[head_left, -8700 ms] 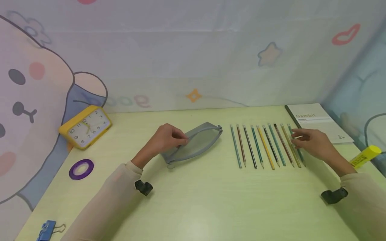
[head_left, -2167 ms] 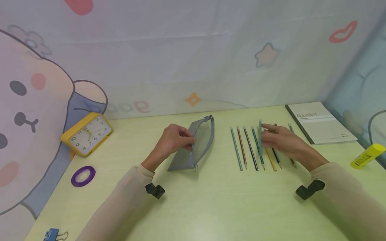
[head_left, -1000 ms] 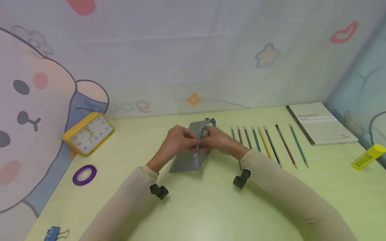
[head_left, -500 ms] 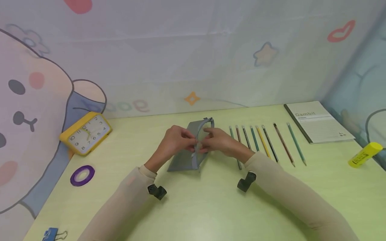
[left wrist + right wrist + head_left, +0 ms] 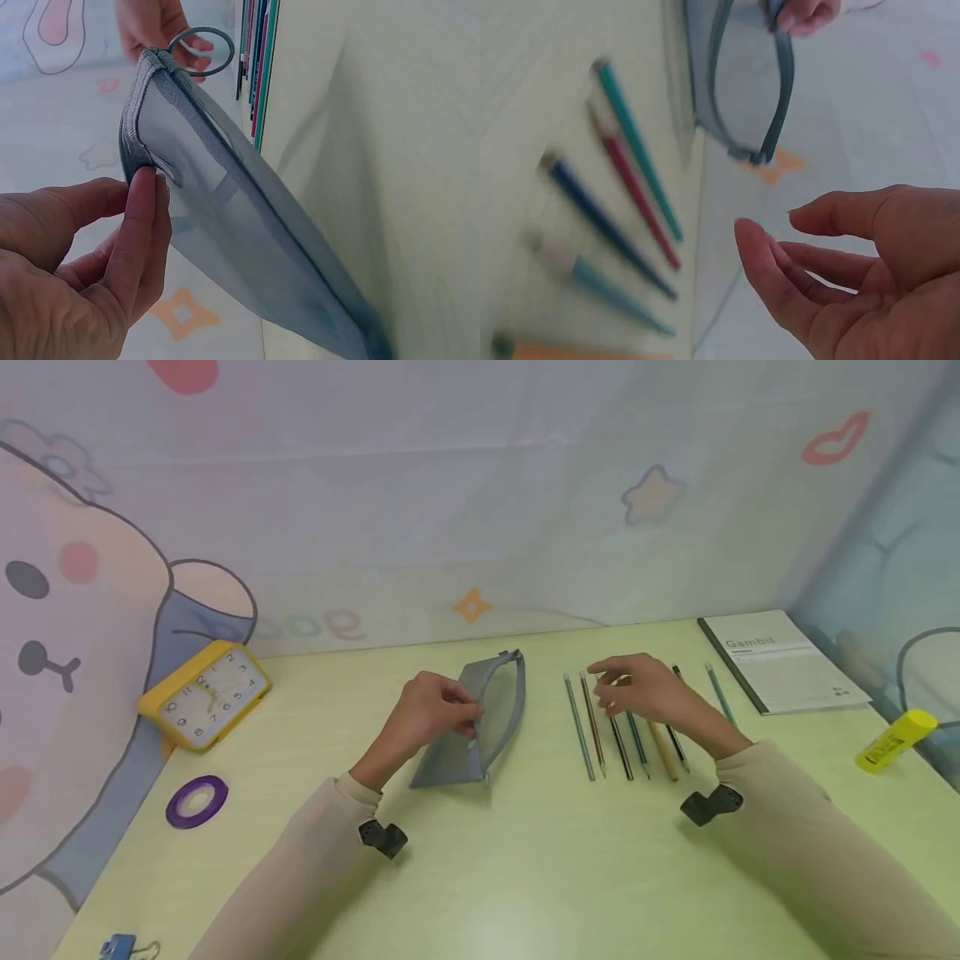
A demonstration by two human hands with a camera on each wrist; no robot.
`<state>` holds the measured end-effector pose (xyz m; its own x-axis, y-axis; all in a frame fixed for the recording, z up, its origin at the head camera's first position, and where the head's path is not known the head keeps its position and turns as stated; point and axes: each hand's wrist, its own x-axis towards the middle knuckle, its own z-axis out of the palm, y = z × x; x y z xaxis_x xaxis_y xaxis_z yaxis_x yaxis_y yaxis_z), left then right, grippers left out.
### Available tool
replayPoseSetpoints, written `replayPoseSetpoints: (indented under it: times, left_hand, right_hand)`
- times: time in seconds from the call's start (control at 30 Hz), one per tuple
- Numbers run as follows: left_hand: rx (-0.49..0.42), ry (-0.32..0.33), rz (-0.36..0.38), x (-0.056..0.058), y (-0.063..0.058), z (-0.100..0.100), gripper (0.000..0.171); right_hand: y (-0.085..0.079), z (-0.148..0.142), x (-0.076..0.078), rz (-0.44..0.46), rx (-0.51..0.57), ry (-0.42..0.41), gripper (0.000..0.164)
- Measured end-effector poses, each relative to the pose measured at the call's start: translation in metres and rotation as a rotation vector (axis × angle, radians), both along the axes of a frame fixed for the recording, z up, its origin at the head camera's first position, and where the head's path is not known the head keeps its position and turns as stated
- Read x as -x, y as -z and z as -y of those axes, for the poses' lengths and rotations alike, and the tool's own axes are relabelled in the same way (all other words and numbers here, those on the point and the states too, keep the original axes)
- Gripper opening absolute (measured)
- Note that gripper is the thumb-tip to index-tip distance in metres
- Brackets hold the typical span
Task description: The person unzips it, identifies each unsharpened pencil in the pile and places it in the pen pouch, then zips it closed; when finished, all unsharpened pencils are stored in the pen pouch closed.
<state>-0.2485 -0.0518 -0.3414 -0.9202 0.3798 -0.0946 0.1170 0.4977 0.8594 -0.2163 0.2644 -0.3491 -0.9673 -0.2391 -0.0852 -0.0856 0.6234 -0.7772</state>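
Note:
My left hand [image 5: 431, 714] pinches the zip edge of a grey mesh zip pouch [image 5: 453, 764], which stands tilted on the table with its mouth gaping toward the right. In the left wrist view, thumb and fingers grip the zip tape of the pouch [image 5: 225, 217], and a ring hangs from its far end. Over the row of pencils hovers my right hand [image 5: 641, 689], its fingers loosely bent and holding nothing. Several pencils lie side by side beneath it, among them a leftmost teal pencil [image 5: 579, 727] and a yellow pencil [image 5: 664, 753]. Another teal pencil [image 5: 721, 693] lies apart, partly hidden by the right wrist.
A notebook [image 5: 787, 664] lies behind the pencils at right, with a yellow glue stick [image 5: 895, 742] in front of it. At left are a yellow clock [image 5: 210, 693], a purple tape roll [image 5: 197, 802] and a blue binder clip [image 5: 117, 947]. A printed cloth wall [image 5: 375, 527] closes the back.
My right hand carried a teal pencil to the pouch's mouth, then came back right over the row without it. Two pencils have left the row since the earliest frame. My left hand keeps hold of the pouch.

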Motion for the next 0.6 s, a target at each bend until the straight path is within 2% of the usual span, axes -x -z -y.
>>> replayPoseSetpoints:
  times: [0.1, 0.27, 0.4, 0.6]
  left_hand:
    - [0.001, 0.000, -0.005, 0.000, 0.001, 0.000, 0.014]
    - [-0.008, 0.002, 0.007, 0.000, 0.003, 0.002, 0.013]
    - [-0.007, -0.003, 0.000, 0.001, 0.002, 0.002, 0.014]
    - [-0.010, -0.001, -0.002, 0.001, 0.001, 0.003, 0.015]
  right_hand:
    - [0.004, -0.023, -0.007, -0.042, -0.110, 0.045, 0.047]
    - [0.018, -0.040, -0.016, -0.116, -0.264, 0.050, 0.047]
    - [0.026, -0.042, -0.019, -0.158, -0.318, 0.068, 0.046]
    - [0.034, -0.036, -0.015, -0.129, -0.381, 0.049, 0.047]
